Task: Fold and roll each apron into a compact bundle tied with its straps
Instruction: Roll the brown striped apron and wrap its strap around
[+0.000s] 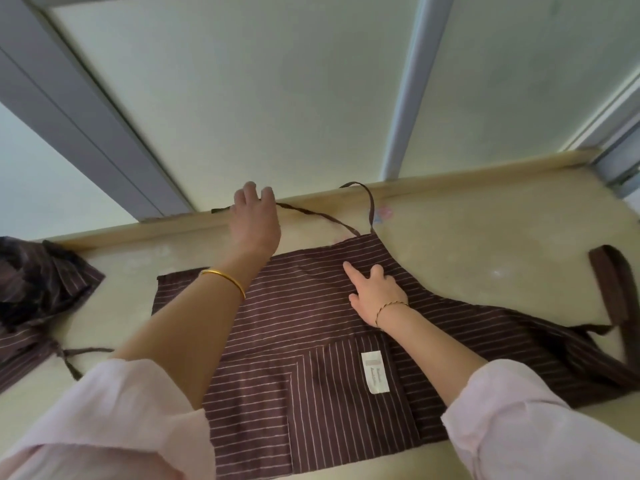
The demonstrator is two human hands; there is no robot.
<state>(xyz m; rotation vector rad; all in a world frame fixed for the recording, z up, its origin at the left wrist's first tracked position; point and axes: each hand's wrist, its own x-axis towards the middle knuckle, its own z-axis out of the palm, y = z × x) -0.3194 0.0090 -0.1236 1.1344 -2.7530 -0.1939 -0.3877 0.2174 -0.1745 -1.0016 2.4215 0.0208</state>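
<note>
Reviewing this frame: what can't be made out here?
All in the head view:
- Left hand: its own back hides the fingertips, so whether it grips the neck strap is unclear.
- Label on the apron: print too small to read.
- Striped pile at left: blurred, cut by the frame edge.
- Waist strap: cut by the right edge.

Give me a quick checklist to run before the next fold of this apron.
1. Apron spread flat on counter: ok.
2. Right hand pressing the apron down: ok.
3. Left hand gripping neck strap: cannot tell; it is at the strap.
4. Waist strap gathered in: not ok, it trails off to the right.
5. Other apron out of the way: ok, heaped at left, apart.
</note>
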